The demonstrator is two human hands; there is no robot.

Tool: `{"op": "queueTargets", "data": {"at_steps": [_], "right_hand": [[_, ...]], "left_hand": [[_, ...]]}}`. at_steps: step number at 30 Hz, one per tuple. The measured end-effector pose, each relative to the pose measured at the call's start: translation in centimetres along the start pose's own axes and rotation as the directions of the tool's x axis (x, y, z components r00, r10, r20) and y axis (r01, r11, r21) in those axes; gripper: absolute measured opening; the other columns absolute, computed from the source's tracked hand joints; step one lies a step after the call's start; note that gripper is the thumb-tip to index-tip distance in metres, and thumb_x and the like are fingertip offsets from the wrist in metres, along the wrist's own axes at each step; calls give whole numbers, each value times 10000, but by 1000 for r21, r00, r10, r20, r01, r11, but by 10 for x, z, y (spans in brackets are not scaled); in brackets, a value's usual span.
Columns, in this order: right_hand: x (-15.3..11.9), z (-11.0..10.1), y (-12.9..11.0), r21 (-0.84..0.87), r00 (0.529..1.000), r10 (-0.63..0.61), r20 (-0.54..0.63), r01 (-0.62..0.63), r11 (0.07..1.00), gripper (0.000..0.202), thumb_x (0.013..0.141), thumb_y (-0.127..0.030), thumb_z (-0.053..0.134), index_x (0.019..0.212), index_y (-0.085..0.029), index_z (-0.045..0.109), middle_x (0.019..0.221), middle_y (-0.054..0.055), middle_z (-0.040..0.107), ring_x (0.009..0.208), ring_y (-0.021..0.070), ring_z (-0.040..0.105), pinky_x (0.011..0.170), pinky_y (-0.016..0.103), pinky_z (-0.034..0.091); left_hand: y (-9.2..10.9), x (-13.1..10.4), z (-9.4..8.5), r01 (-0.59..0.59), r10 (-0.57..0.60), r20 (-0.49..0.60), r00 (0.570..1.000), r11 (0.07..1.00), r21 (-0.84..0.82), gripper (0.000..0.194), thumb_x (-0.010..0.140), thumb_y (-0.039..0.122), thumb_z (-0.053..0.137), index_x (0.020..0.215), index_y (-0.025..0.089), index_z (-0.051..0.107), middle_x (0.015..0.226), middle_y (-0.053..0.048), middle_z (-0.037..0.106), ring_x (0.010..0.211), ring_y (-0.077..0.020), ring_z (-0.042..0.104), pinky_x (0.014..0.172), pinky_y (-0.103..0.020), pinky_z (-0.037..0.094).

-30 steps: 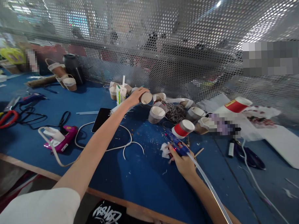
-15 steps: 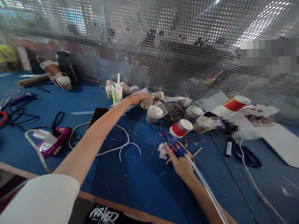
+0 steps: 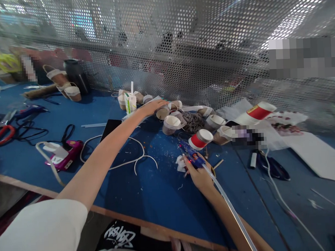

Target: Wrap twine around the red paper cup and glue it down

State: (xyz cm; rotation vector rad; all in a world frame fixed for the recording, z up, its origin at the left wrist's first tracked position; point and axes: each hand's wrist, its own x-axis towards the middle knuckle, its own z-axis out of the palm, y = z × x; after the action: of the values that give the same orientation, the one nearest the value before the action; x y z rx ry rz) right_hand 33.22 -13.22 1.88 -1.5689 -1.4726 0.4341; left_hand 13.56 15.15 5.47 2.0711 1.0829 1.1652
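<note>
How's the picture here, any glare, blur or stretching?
Head view: bright glare streaks the perforated screen at upper right, and shapes behind it are hazy; also head view: the sleeve at lower left looks stretched, while the glue gun in the right hand is recognisable.

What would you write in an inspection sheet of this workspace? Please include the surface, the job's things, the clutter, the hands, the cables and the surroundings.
Surface: blue table, with small scraps scattered on it.
Job's things: blue glue gun, a long clear glue stick at its rear; small cups grouped along the far side.
Clutter: red-banded cup, red-handled scissors, white board.
Hands: right hand holds the glue gun; left hand is at the small cups, its grip unclear.
Cables: white cable looped near a purple power strip; black cable tangled at far left.
Surroundings: perforated metal panel behind the table.
</note>
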Motion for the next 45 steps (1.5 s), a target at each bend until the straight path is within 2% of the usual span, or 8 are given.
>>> {"op": "queueTargets", "data": {"at_steps": [4,12,15,20,25,31,39,45], "right_hand": [[1,2,1,-37,995,-85,-51,83,996,239,822,-440,635,752,-216,589,669,32,644,567,184,603,567,315,523],[1,0,0,-107,958,-279,-63,271,956,208,836,-368,614,695,-235,538,697,29,616,652,198,607,655,336,518],[-1,1,-1,-120,938,-337,-85,326,938,202,845,-368,607,710,-235,538,694,21,608,647,192,605,642,323,505],[1,2,1,-162,906,-388,-170,363,918,197,856,-366,597,726,-233,529,697,26,599,660,202,603,655,335,497],[3,-1,4,-199,885,-418,-203,381,903,184,861,-363,585,739,-235,536,730,41,624,699,211,619,677,341,511],[3,0,7,-212,881,-432,-194,392,895,169,856,-356,584,745,-238,537,739,47,624,704,219,620,682,349,520],[3,2,7,-163,909,-380,-170,354,921,164,822,-353,612,725,-238,546,726,41,621,699,217,613,690,348,520],[1,2,4,-29,945,-253,-206,252,967,218,779,-417,659,693,-230,586,706,43,643,670,212,619,681,354,522]], "left_hand": [[15,-14,-7,-137,99,215,972,976,171,598,706,-63,435,1213,188,629,1333,-56,645,1284,-180,568,1123,-329,411],[75,-78,-22,-21,-85,139,987,781,624,612,804,-22,418,1414,6,381,1449,-276,444,1383,-366,409,1094,-513,398],[104,-117,-13,27,-165,120,979,689,724,502,855,42,417,1339,-93,417,1304,-370,512,1225,-417,541,939,-520,496],[137,-187,19,-107,-157,270,950,649,753,474,900,115,437,1339,-61,455,1258,-328,578,1173,-357,598,870,-420,527],[111,-233,33,-397,-13,580,815,717,573,578,917,342,574,1436,124,440,1528,-167,452,1450,-281,382,1139,-434,377],[56,-224,9,-416,95,579,810,789,452,503,986,229,395,1486,177,359,1530,-134,461,1467,-253,369,1174,-484,314],[41,-208,-10,-101,20,319,948,965,240,320,906,193,522,1222,182,569,1231,-112,678,1199,-227,615,1053,-387,459],[69,-207,23,145,-135,164,977,988,-50,117,938,227,519,1001,165,595,805,-46,709,754,-170,699,748,-321,568]]}}
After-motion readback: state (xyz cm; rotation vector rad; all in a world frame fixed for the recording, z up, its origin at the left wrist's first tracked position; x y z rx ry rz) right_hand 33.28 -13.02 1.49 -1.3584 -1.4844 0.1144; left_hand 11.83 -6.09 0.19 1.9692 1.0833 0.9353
